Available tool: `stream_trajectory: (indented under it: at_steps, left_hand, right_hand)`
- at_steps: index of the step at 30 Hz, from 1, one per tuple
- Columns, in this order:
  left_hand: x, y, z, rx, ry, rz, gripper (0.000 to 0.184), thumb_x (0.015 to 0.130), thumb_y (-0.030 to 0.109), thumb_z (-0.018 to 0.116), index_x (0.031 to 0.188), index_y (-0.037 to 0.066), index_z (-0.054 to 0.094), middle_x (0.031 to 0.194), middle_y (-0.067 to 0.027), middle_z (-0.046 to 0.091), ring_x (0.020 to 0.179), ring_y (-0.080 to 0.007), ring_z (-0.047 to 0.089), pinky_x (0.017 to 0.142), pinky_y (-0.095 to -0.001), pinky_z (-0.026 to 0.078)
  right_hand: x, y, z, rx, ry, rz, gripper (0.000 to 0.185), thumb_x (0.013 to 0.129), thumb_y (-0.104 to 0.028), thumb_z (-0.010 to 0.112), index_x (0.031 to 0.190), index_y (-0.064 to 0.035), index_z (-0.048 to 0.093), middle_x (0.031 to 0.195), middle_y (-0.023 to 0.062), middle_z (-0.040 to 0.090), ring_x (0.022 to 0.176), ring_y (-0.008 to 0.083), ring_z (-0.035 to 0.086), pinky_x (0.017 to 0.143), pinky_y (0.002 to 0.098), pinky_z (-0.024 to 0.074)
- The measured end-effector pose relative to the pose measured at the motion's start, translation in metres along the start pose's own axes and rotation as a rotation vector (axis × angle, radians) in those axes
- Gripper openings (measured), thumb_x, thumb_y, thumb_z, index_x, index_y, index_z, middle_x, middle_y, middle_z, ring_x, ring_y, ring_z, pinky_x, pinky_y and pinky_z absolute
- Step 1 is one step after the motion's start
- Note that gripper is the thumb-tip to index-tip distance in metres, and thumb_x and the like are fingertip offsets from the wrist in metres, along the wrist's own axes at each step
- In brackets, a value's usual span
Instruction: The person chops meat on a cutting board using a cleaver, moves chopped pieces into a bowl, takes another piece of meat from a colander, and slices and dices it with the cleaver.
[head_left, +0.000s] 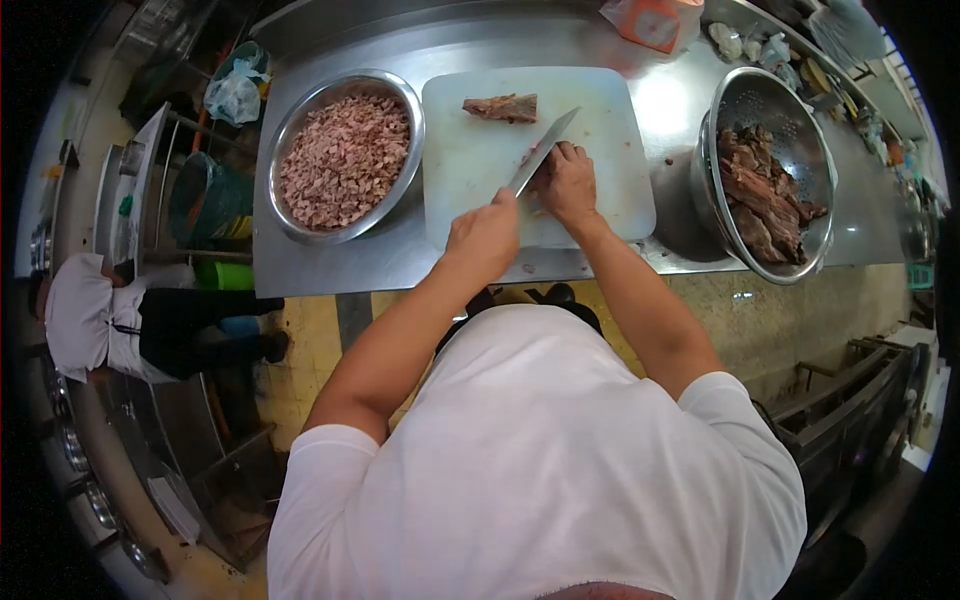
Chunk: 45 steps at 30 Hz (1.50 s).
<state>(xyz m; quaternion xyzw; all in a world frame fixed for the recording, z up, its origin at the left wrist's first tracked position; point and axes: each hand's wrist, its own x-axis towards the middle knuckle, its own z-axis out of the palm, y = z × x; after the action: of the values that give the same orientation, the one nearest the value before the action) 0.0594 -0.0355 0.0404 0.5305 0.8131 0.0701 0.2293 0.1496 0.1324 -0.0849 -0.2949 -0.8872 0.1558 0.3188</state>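
A knife (545,150) is gripped in my left hand (485,238), its blade slanting up and to the right over the white cutting board (460,190). Against the blade's right side, my right hand (568,185) has its fingers curled over a piece of meat, mostly hidden beneath them. A larger piece of meat (502,108) lies near the board's back edge. To the left stands a metal bowl (415,125) full of chopped meat (345,160). On the right, a metal colander (770,95) inside another bowl holds large dark meat pieces (765,205).
An orange and white bag (655,22) sits at the table's back. Small bags and containers (775,55) line the right rear edge. Another person (110,315) in a white top is at the far left, near metal shelving and a green bin (222,275).
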Motion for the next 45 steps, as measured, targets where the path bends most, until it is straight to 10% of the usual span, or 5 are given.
stream_trajectory:
  at_steps: [45]
  left_hand:
    - [0.021,0.012,-0.005,0.005,-0.025,0.007,0.022,0.092,0.002,0.051,0.113,-0.003,0.050,0.096,-0.0315,0.072,0.093,-0.0494,0.072,0.086,-0.0603,0.054]
  right_hand:
    - [-0.010,0.004,0.004,0.066,0.090,0.052,0.019,0.083,-0.010,0.068,0.099,-0.0023,0.063,0.100,0.0181,0.062,0.095,0.0394,0.058,0.085,0.0506,0.0485]
